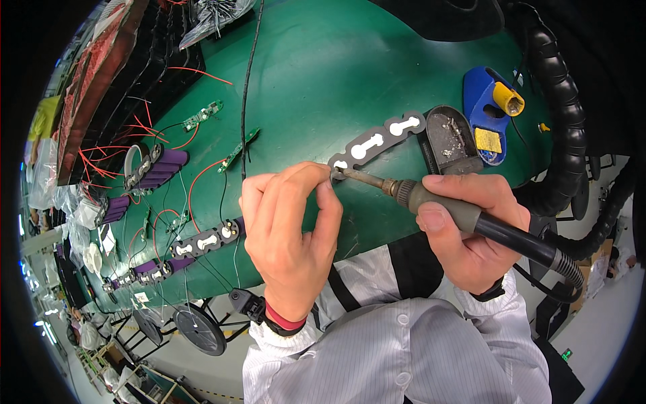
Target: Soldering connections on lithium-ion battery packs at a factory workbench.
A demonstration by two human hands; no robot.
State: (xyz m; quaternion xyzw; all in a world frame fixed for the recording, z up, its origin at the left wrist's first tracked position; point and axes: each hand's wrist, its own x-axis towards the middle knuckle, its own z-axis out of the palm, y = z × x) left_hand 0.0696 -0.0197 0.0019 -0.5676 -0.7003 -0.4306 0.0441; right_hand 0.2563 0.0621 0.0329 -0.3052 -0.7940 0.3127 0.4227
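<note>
Head view: we see the left hand (291, 232) pinching one end of a grey strip with white metal tabs (377, 143), fingertips closed on it. Our right hand (471, 225) is wrapped around the soldering iron (464, 217), its tip touching the strip just beside the pinch. Risk, as we judge it: heat creeping into the fingertips, or the tip skidding off the tab

battery packs (158, 168) left | insulator strip (380, 140) centre | iron stand (493, 114) right, on table (323, 67)
</note>
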